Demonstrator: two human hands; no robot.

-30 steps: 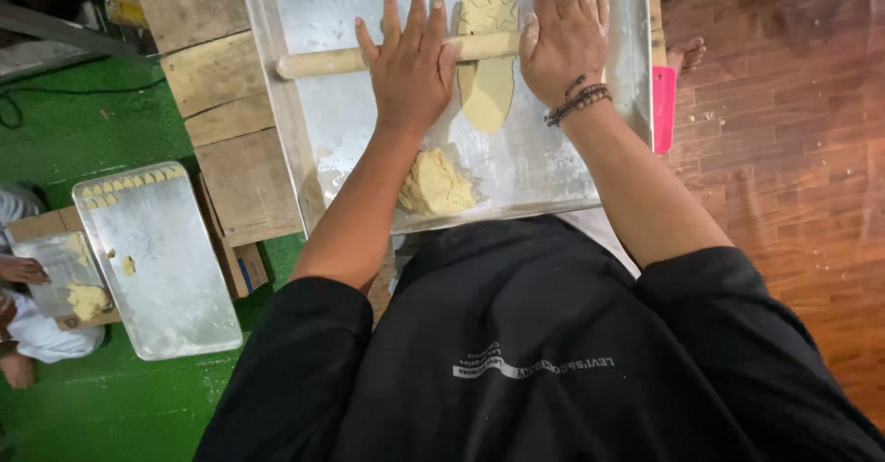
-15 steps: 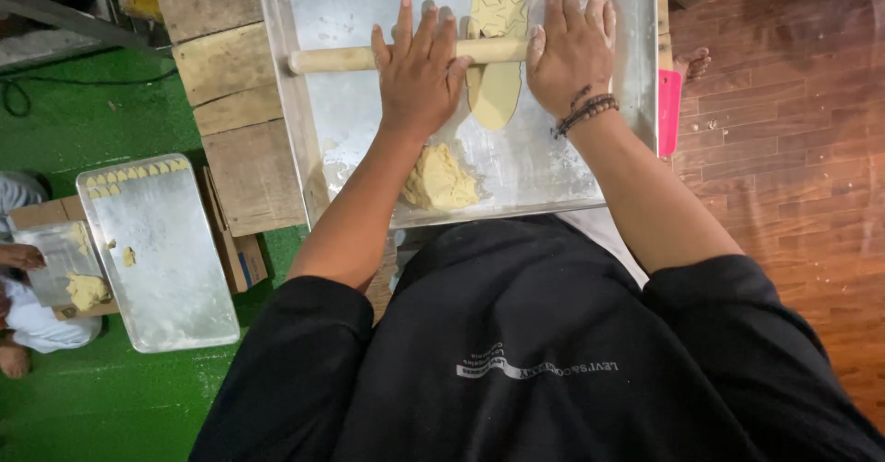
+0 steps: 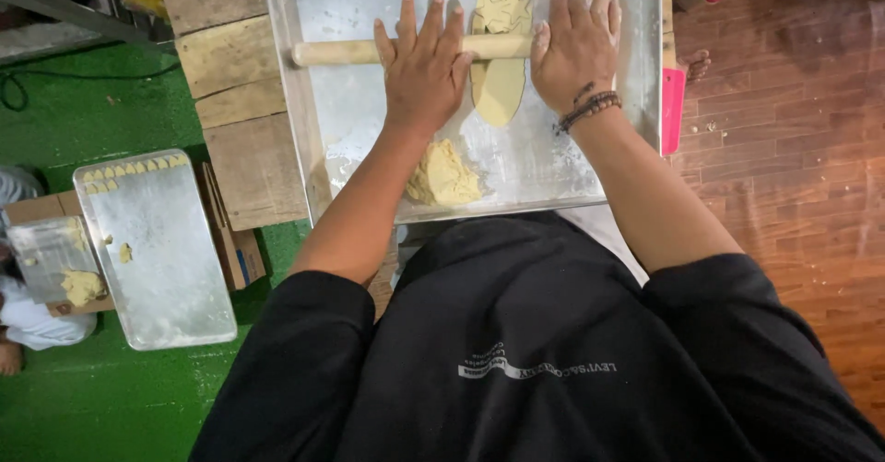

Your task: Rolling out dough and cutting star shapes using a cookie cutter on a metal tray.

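A wooden rolling pin [image 3: 336, 53] lies crosswise over a long flattened strip of yellow dough [image 3: 501, 93] on a metal work tray [image 3: 553, 171]. My left hand [image 3: 422, 61] presses flat on the pin left of the dough, fingers spread. My right hand [image 3: 573, 45], with a beaded bracelet at the wrist, presses flat on the pin's right end. The far part of the strip bears star-shaped cut marks. A rough lump of dough [image 3: 444, 175] sits near the tray's front edge, beside my left forearm.
The tray rests on wooden planks [image 3: 241, 102]. A pink scraper [image 3: 672, 110] sits at its right edge. On the green floor lies a second metal tray [image 3: 157, 250] with small dough pieces along its top. Another person sits at far left with dough [image 3: 81, 287].
Both hands and the rolling pin have moved toward me along the dough strip, uncovering more of its far, star-marked end. The view has shifted slightly.
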